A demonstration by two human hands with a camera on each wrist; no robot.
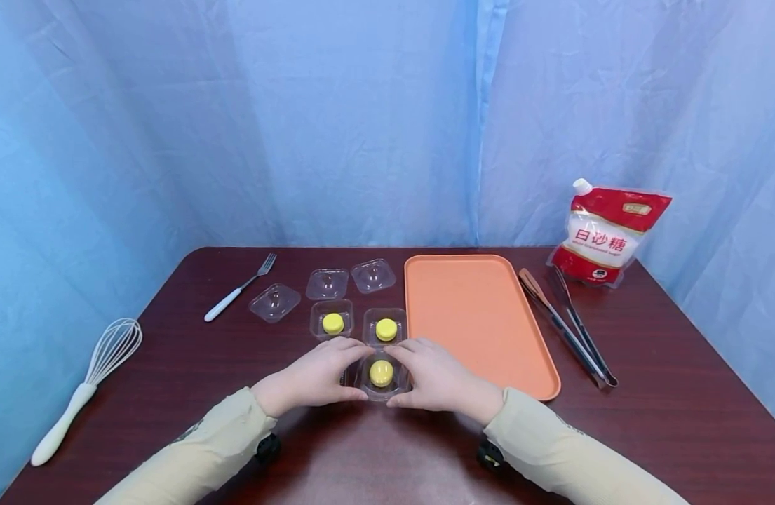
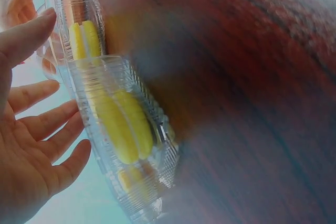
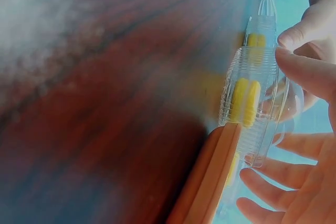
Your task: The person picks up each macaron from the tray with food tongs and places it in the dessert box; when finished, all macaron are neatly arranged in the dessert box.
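Note:
A clear plastic lid (image 3: 292, 121) with a domed middle is over the near clear box (image 3: 251, 72). A yellow macaron (image 1: 381, 374) shows through it. My left hand (image 1: 320, 372) holds the lid's left side, thumb at the near corner and fingers at the far one. On the right side, my right hand (image 1: 434, 375) holds it the same way. Whether the lid is fully seated I cannot tell. Another clear box (image 2: 105, 145) with a macaron lies beside my left hand, mostly hidden in the head view. Two open boxes with macarons, left (image 1: 332, 305) and right (image 1: 374, 313), stand behind.
Three loose clear lids, left (image 1: 275, 303), middle (image 1: 327, 283) and right (image 1: 373, 275), lie farther back. An orange tray (image 1: 469, 315) adjoins the boxes' right. Metal tongs (image 1: 570, 330) and a sugar pouch (image 1: 604, 235) are beyond it. Leftward lie a fork (image 1: 240, 289) and a whisk (image 1: 87, 389).

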